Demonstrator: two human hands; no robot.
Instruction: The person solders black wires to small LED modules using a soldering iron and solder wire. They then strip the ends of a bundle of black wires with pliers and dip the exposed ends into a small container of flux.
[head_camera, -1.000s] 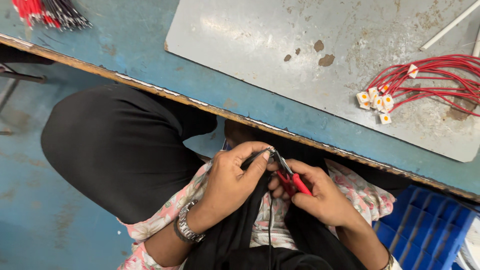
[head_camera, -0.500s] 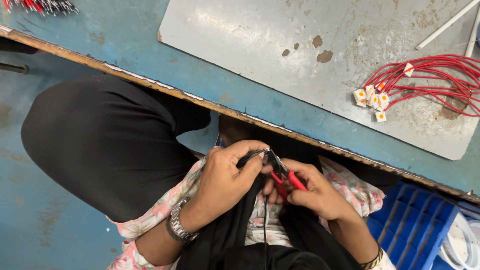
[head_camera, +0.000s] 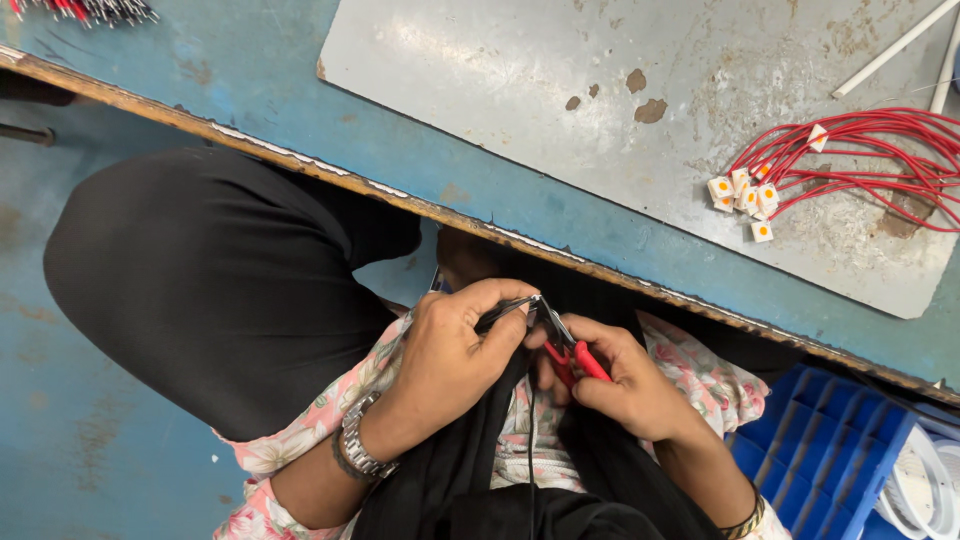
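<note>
Both hands sit just below the worktop (head_camera: 300, 70) edge, my left hand (head_camera: 455, 350) pinching a black wire (head_camera: 500, 314) while my right hand (head_camera: 625, 380) stays clamped on red-handled pliers (head_camera: 568, 350), which have shifted little, so the cut looks unfinished.

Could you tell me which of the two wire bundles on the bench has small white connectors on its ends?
The red bundle at the right on the grey sheet; the bundle at the top-left corner shows none.
</note>
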